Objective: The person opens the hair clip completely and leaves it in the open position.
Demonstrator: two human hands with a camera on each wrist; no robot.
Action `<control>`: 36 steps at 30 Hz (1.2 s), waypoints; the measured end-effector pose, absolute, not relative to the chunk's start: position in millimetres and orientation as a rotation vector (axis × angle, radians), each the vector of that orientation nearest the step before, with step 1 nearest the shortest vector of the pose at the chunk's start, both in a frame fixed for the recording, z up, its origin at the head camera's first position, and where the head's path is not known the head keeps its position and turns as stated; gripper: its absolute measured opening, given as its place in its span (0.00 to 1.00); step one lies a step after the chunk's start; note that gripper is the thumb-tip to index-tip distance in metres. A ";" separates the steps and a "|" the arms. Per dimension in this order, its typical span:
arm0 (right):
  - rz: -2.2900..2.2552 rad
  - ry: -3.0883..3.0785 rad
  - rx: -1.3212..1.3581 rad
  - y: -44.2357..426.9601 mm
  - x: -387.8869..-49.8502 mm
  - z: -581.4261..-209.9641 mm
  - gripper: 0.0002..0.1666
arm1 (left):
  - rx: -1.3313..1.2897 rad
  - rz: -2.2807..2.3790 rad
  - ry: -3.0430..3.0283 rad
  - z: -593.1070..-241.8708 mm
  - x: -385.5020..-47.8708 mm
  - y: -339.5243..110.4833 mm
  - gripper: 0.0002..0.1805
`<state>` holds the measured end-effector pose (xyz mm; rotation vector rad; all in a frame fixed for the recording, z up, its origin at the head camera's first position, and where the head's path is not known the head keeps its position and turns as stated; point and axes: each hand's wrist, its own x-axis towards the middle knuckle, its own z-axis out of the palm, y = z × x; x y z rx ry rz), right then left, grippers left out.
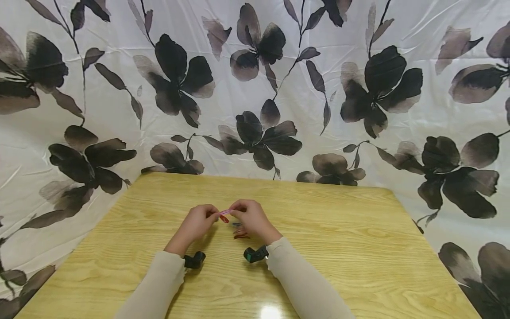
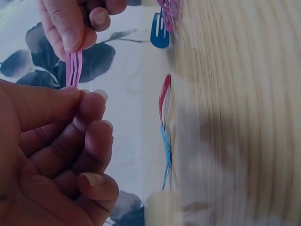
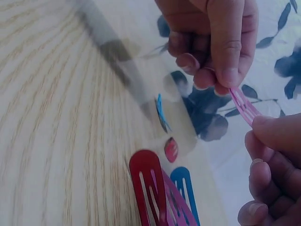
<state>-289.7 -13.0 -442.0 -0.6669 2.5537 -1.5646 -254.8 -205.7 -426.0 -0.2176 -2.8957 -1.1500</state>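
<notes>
A pink snap hair clip (image 1: 225, 212) is stretched between both hands above the table. My left hand (image 1: 200, 221) pinches one end between thumb and forefinger, and my right hand (image 1: 252, 217) pinches the other end the same way. In the left wrist view the slotted middle of the pink clip (image 2: 74, 68) shows between the fingertips. Below the hands, a red clip (image 3: 171, 149) and a light blue clip (image 3: 161, 112) lie on the table. Close to the right hand is a cluster with a larger red clip (image 3: 146, 181), a pink clip (image 3: 176, 200) and a blue clip (image 3: 186, 188).
The wood-grain table (image 1: 338, 248) spreads out around the hands. A floral cloth (image 1: 318, 88) hangs behind and beside it. Each wrist wears a small black camera, such as the one on the left wrist (image 1: 195, 260).
</notes>
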 end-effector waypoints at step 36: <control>-1.662 2.605 -0.585 37.4 -291.4 -453.7 0.07 | -0.399 -1.277 -2.863 -427.4 -268.2 -162.8 0.12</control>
